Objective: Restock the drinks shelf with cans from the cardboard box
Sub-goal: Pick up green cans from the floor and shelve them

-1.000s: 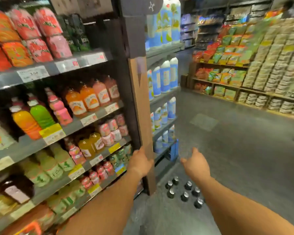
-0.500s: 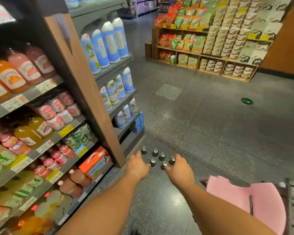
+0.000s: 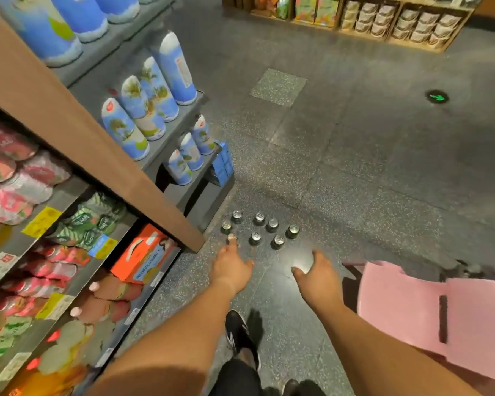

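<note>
Several dark cans with silver tops [image 3: 259, 228] stand upright in a loose cluster on the dark floor, beside the foot of the shelf unit's brown end panel [image 3: 77, 132]. My left hand [image 3: 231, 267] reaches down toward them, fingers apart and empty, with a fingertip just short of the nearest left can [image 3: 226, 226]. My right hand [image 3: 317, 274] hovers open and empty a little nearer to me than the cans. The drinks shelf [image 3: 26, 241] on the left holds pink and green cans behind price tags. No cardboard box shows clearly.
An orange carton [image 3: 143, 255] lies on the bottom shelf. Blue bottles [image 3: 143, 110] fill the end shelves. A pink plastic piece [image 3: 429, 312] sits at my right. My black shoe [image 3: 240, 335] is on the floor below the hands. A snack display [image 3: 363, 18] stands across the aisle.
The view has tilted down from the shelves to the floor. Both hands have dropped toward the cans, which now appear closer and larger; both stay empty.
</note>
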